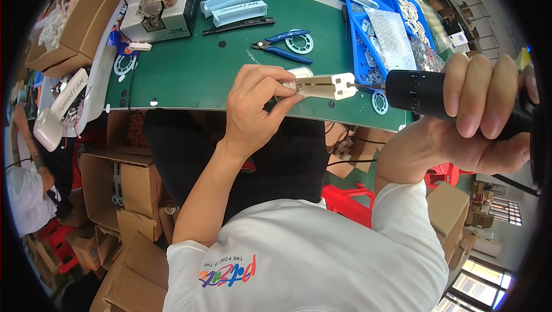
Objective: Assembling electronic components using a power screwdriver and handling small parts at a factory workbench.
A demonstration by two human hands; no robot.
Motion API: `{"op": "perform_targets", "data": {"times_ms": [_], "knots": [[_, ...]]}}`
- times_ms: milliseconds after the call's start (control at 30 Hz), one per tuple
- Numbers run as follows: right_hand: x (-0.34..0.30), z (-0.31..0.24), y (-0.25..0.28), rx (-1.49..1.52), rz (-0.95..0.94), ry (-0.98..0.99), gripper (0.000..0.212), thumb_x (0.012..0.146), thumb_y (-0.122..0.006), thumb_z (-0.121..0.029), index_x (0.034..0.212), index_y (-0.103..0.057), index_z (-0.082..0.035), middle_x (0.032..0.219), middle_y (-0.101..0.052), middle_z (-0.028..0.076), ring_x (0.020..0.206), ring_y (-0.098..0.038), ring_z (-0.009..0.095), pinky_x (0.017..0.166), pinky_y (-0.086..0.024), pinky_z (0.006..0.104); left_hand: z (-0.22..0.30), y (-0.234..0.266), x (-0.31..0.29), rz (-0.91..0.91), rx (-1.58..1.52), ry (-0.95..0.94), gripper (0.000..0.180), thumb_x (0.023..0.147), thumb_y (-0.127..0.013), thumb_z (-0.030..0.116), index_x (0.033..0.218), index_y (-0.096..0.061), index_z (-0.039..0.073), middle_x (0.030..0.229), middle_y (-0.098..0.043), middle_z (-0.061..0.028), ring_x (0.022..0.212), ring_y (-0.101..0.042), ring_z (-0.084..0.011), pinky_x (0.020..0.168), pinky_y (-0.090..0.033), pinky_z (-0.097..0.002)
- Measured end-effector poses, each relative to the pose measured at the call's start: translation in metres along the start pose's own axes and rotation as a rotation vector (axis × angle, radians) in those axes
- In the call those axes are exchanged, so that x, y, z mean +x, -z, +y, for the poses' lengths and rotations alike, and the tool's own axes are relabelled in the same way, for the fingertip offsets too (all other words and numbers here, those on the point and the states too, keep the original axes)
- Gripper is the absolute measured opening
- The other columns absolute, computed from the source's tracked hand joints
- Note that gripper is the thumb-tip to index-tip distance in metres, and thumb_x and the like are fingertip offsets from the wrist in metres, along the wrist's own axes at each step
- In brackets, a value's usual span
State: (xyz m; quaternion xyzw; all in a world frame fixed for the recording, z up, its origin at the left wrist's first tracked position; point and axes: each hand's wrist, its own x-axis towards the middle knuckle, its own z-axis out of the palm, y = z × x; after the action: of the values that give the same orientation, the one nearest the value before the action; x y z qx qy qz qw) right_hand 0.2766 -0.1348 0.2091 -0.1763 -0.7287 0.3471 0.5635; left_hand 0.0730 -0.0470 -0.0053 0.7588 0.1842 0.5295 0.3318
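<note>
Between the thumb and fingers of my left hand (257,100) is a white plastic housing (323,86), a long hollow shell held level above the near edge of the table. Fingers of my right hand (480,102) wrap round a black electric screwdriver (415,90), which lies sideways with its bit pointing left. The bit's tip meets the right end of the housing, or is very close to it; whether it sits in a screw is too small to tell. Behind the housing lie blue-handled cutters (284,46) and a pale blue ring (299,41).
Light blue plastic shells (236,7) and a black strip (238,26) lie farther back on the green table (190,76). A grey machine (155,10) stands at the back left. Blue parts trays (359,36) fill the right. At far left, another person (29,191) sits near cardboard boxes (115,185).
</note>
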Motion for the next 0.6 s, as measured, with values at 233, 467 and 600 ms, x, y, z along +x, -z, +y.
{"op": "perform_targets", "data": {"times_ms": [233,467,600], "knots": [[-0.006,0.013,-0.002,0.023,0.012,0.049,0.051,0.102,-0.071,-0.041,0.139,-0.051,-0.012,0.093,-0.063,-0.002,0.078,-0.065,0.012,0.075,-0.051,0.0311,-0.001,0.0,0.0,-0.005,-0.002,0.008,0.018,0.075,-0.087,-0.002,0.08,-0.071,0.005,0.11,-0.076,-0.003,0.098,-0.065,-0.0206,0.087,-0.052,-0.0331],[-0.006,0.01,-0.001,-0.014,0.015,0.012,0.05,0.103,-0.07,-0.042,0.139,-0.051,-0.012,0.093,-0.063,-0.002,0.079,-0.064,0.012,0.076,-0.051,0.0312,-0.001,0.001,0.001,-0.003,-0.005,0.008,0.018,0.075,-0.087,-0.002,0.08,-0.071,0.005,0.109,-0.076,-0.0032,0.099,-0.065,-0.0206,0.087,-0.053,-0.0329],[-0.005,0.011,-0.004,-0.04,0.022,0.005,0.048,0.103,-0.07,-0.041,0.138,-0.051,-0.013,0.093,-0.062,-0.002,0.078,-0.064,0.011,0.076,-0.051,0.0313,-0.001,0.0,0.001,-0.001,-0.007,0.008,0.018,0.075,-0.086,-0.003,0.08,-0.071,0.005,0.109,-0.076,-0.0029,0.097,-0.064,-0.0202,0.086,-0.052,-0.0327]]}}
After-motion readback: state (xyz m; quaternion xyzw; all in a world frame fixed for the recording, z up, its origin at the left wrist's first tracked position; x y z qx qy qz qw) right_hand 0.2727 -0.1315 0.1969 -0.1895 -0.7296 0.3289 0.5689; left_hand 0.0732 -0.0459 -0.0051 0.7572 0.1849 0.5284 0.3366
